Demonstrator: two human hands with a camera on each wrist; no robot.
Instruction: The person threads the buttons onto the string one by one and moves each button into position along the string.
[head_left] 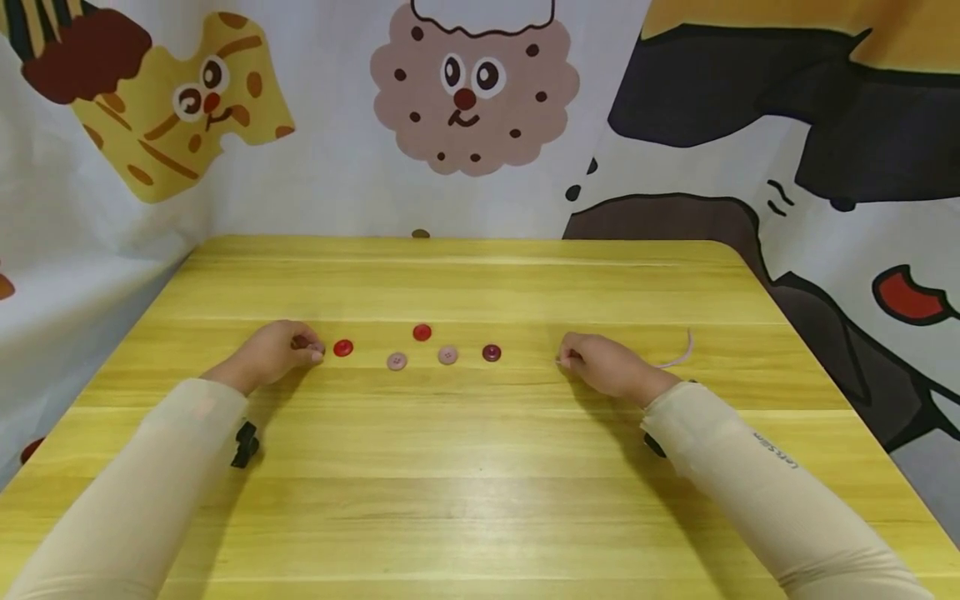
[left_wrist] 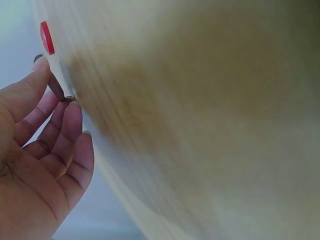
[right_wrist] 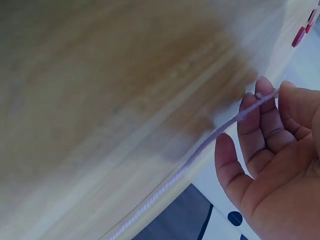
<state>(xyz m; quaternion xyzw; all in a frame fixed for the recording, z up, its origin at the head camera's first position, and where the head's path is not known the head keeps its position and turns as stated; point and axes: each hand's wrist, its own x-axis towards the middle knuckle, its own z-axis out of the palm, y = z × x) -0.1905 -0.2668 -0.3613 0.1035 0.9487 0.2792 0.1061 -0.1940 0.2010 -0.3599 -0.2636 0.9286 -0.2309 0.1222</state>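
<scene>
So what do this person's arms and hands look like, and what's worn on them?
Both hands, left hand and right hand, are ungloved. Fitted cream sleeves cover the forearms: the left sleeve and the right sleeve, which carries dark lettering. A small black piece shows beside each wrist, left and right.

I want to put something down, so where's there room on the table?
Bare: the front of the table between the sleeves, and the strip from the buttons to the back edge. Crowded: the row from left hand, past the buttons, to right hand and string.
</scene>
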